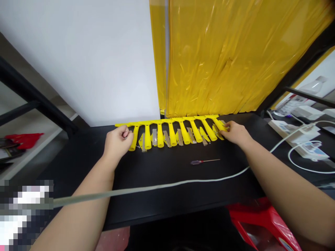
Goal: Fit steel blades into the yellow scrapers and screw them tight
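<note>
Yellow T-shaped plastic handles [171, 134] lie side by side in a row on the black tabletop [157, 174], their wide heads along the back edge and their round, hollow-looking grips toward me. Flat greyish-brown strips [180, 137] and small yellow pieces lie between the grips. At the left end, my left hand [119, 139] is closed with curled fingers against the leftmost handle; what is inside it is hidden. My right hand [233, 132] has thumb and fingers closed on the rightmost yellow handle [219, 126]. A small screwdriver [197, 162] lies in front of the row.
A white cable [183, 182] runs across the tabletop beneath my forearms. Power strips [295, 136] with plugs and a clear bottle [298, 101] stand at the right. Behind the row are a white panel [91, 62] and yellow plastic sheeting [222, 59]. A red stool [264, 223] is below.
</note>
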`<state>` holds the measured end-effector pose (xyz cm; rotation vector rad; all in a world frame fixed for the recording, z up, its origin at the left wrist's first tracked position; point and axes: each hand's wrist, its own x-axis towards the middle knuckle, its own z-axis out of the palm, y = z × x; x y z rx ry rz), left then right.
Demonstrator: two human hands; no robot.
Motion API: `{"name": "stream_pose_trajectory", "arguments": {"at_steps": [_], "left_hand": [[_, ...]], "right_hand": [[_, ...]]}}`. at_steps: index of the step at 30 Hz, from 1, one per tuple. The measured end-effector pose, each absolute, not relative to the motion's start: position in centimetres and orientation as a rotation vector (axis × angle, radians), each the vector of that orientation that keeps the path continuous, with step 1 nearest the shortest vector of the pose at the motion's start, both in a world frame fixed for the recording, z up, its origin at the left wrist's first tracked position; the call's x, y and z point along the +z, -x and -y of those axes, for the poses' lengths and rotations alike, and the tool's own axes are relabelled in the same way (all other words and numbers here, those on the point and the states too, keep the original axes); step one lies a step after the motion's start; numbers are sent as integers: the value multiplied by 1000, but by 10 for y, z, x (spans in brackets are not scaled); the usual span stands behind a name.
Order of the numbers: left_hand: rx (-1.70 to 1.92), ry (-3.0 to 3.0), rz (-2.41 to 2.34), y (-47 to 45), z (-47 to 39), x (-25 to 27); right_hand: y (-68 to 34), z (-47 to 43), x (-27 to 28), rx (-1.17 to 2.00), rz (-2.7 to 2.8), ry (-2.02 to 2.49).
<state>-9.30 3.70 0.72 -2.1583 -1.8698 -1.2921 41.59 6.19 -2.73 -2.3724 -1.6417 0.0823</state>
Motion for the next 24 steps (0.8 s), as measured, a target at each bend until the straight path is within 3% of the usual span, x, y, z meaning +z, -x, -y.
{"name": "stream_pose_trajectory", "arguments": {"at_steps": [5,9,15,20,24], "left_hand": [[-1428,2216,1671,86,-33,8],[-1517,2389,1391,62,-18,13],[-1306,3216,1204,14,17,18],[-1622,3727,1187,-8,34,12],[-2058,3697,1432,-15,37,6]], "right_hand": [[-410,-47,-18,92,1457,2179],[-374,-13,-5,292,1465,1655],[-297,65,27,453,1781,1271],[-262,97,36,473,1971,1217],[-241,108,34,417,2038,1169]]}}
